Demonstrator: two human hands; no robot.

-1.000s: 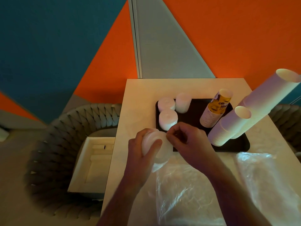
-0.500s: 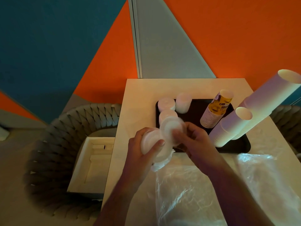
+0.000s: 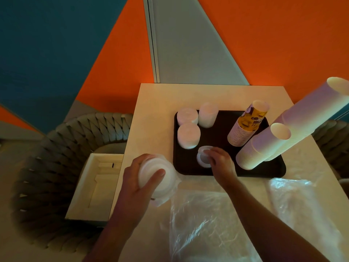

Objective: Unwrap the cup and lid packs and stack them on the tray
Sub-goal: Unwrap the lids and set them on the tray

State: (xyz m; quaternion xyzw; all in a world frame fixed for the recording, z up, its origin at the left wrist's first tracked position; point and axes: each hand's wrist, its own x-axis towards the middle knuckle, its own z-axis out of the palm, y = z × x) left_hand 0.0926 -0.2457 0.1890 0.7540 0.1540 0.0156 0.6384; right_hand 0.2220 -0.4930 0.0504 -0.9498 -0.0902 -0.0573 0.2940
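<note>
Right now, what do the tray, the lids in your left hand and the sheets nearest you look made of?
Tray: dark, matte, probably plastic.
Lids: thin whitish translucent plastic with moulded rims, gripped by the left hand.
Sheets: clear crinkled plastic film, glossy, catching light.

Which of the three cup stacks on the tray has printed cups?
The shortest cup stack, at the tray's far right: yellow-and-purple print on top; the two taller stacks are plain.

right hand (image 3: 220,161) covers the near half of the lid (image 3: 203,159) on the tray, grip on it unclear | left hand (image 3: 140,183) hides much of the wrapped lid pack (image 3: 160,181), count unreadable | tallest cup stack (image 3: 309,114) cut by right edge | plastic wrap (image 3: 205,227) and both forearms run off bottom edge | print on yellow cup (image 3: 252,121) too blurred to read
</note>
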